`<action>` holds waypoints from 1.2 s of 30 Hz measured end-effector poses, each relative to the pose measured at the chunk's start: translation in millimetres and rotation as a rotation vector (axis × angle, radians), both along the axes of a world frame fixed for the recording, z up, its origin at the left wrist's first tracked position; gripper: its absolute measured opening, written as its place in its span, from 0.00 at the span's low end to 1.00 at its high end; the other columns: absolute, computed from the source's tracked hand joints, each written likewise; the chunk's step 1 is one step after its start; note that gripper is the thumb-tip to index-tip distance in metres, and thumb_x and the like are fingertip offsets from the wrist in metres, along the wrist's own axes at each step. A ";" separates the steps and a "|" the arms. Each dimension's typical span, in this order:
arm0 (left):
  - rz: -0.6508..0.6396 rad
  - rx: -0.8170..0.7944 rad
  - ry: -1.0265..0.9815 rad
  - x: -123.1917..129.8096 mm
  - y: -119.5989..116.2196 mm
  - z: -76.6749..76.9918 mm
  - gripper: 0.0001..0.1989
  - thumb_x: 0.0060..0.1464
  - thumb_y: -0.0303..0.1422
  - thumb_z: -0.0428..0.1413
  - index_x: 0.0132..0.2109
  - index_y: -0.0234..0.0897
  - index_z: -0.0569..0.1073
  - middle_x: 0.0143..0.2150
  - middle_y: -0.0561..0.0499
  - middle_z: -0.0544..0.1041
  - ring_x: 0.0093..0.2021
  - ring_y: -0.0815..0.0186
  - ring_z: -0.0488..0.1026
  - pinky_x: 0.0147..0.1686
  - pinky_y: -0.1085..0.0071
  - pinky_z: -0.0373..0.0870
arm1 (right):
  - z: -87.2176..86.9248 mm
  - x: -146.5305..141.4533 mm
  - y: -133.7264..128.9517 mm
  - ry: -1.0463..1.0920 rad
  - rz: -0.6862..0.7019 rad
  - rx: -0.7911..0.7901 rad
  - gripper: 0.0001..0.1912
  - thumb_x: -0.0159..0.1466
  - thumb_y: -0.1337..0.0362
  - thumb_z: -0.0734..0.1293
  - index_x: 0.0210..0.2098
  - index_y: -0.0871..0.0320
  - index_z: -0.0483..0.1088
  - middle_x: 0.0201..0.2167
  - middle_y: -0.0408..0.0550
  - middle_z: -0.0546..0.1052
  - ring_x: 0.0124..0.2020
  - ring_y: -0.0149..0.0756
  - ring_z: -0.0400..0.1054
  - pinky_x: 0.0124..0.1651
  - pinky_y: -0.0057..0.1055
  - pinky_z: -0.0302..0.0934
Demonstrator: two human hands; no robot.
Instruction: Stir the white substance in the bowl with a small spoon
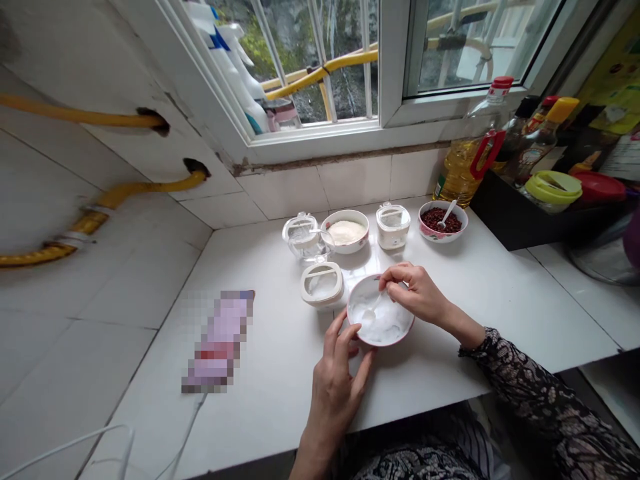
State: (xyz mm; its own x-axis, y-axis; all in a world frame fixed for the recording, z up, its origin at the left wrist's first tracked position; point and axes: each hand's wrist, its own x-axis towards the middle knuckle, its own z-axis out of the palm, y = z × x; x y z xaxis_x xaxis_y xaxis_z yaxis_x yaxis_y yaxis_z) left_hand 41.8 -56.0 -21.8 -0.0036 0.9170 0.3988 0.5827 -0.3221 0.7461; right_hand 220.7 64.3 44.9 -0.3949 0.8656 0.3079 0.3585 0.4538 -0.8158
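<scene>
A white bowl (395,328) with a thin red rim holds white powder near the counter's front edge. My left hand (340,373) grips its left and lower rim, fingers curved round the side. My right hand (413,290) pinches a small white spoon (370,315), whose tip rests in the powder. Just behind the bowl on the left is an open white container (322,283) with white contents. Farther back are a clear lidded jar (301,239), a bowl of pale grains (346,233) with a spoon, another jar (393,228), and a bowl of dark red beans (443,223) with a spoon.
A blurred pinkish device (220,343) with a white cable (193,423) lies on the counter (270,400) at left. An oil bottle (463,160) and a black rack (520,213) of bottles stand at the back right. Behind are a tiled wall and a window.
</scene>
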 end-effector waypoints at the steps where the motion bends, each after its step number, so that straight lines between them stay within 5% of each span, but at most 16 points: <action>1: -0.002 0.005 0.004 0.1 0.3 0.5 0.16 0.62 0.31 0.54 0.57 0.42 0.66 0.65 0.40 0.65 0.36 0.68 0.79 0.34 0.69 0.83 | 0.4 0.3 0.6 0.029 -0.011 -0.055 0.11 0.57 0.71 0.60 0.24 0.57 0.73 0.19 0.41 0.73 0.25 0.31 0.66 0.35 0.30 0.60; 6: -0.009 0.018 0.007 0.6 0.6 2.3 0.16 0.62 0.30 0.54 0.57 0.42 0.66 0.65 0.39 0.65 0.39 0.66 0.80 0.37 0.68 0.83 | 2.3 4.2 4.4 0.112 -0.043 -0.201 0.10 0.56 0.70 0.60 0.25 0.58 0.72 0.17 0.40 0.70 0.22 0.31 0.65 0.30 0.28 0.59; 12: -0.004 -0.016 -0.001 0.8 -0.9 -0.2 0.16 0.62 0.31 0.54 0.57 0.43 0.66 0.65 0.39 0.64 0.35 0.69 0.79 0.35 0.67 0.83 | -0.4 -1.0 -1.7 -0.053 0.027 0.177 0.10 0.58 0.72 0.61 0.26 0.56 0.72 0.24 0.41 0.77 0.27 0.32 0.67 0.53 0.39 0.61; 16: 0.001 -0.038 0.000 0.4 -0.1 -1.4 0.17 0.62 0.32 0.54 0.57 0.43 0.65 0.66 0.38 0.64 0.35 0.68 0.80 0.35 0.67 0.83 | -3.4 -5.7 -6.4 -0.077 0.109 0.231 0.10 0.59 0.73 0.61 0.27 0.56 0.72 0.23 0.39 0.76 0.23 0.29 0.64 0.56 0.40 0.60; 22: -0.001 0.015 0.004 -0.1 1.4 1.5 0.23 0.61 0.30 0.56 0.61 0.41 0.61 0.65 0.36 0.64 0.40 0.66 0.79 0.36 0.68 0.83 | 4.8 2.4 -1.9 0.020 -0.077 0.090 0.11 0.57 0.71 0.61 0.24 0.56 0.73 0.21 0.42 0.76 0.31 0.35 0.69 0.44 0.34 0.63; 28: -0.010 0.003 0.012 0.9 1.2 3.4 0.18 0.62 0.30 0.54 0.58 0.42 0.64 0.65 0.39 0.64 0.37 0.68 0.79 0.35 0.69 0.82 | 7.0 5.1 3.2 0.173 -0.112 -0.179 0.09 0.53 0.68 0.60 0.24 0.58 0.73 0.16 0.40 0.69 0.21 0.30 0.62 0.28 0.28 0.57; 36: 0.012 0.055 0.074 2.6 3.3 6.8 0.13 0.62 0.30 0.53 0.53 0.41 0.66 0.63 0.40 0.67 0.33 0.69 0.79 0.33 0.70 0.82 | 4.1 -4.2 13.3 0.414 -0.112 -0.347 0.08 0.56 0.62 0.65 0.30 0.59 0.75 0.18 0.41 0.74 0.24 0.32 0.69 0.37 0.32 0.67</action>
State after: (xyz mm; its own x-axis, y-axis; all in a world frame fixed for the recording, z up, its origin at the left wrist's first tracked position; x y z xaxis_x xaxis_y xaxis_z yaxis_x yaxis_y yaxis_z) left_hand 44.5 -52.8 -15.1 0.0173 0.8938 0.4481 0.6398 -0.3543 0.6820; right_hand 216.5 77.5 48.9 -0.2014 0.9736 0.1070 0.0062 0.1105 -0.9939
